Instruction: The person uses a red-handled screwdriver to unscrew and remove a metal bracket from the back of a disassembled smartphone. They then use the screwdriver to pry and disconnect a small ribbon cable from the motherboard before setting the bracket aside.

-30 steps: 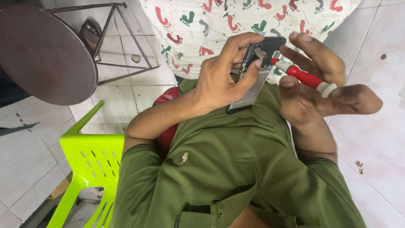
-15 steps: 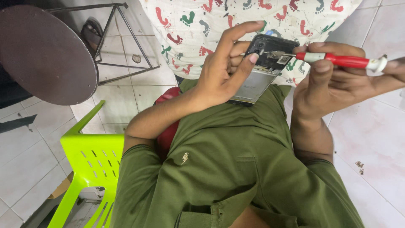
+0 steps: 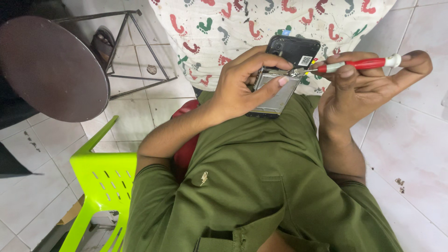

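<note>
My left hand (image 3: 247,84) grips an opened smartphone (image 3: 282,74) with its back cover off, thumb and fingers wrapped around its lower half. A silvery inner plate shows below the black camera end. My right hand (image 3: 359,88) holds a red-handled screwdriver (image 3: 359,64) almost level, its metal tip touching the phone's inside near the middle. The phone is held above my lap, in front of a white cushion (image 3: 242,23) printed with coloured footprints.
A round dark stool (image 3: 51,65) with a metal frame stands at the upper left. A lime-green plastic chair (image 3: 100,182) is at the lower left. White floor tiles (image 3: 410,140) surround me. A dark sandal (image 3: 100,44) lies under the stool.
My right hand swung the screwdriver from slanting down to nearly level, handle out to the right. The phone shifted slightly, still gripped by my left hand.
</note>
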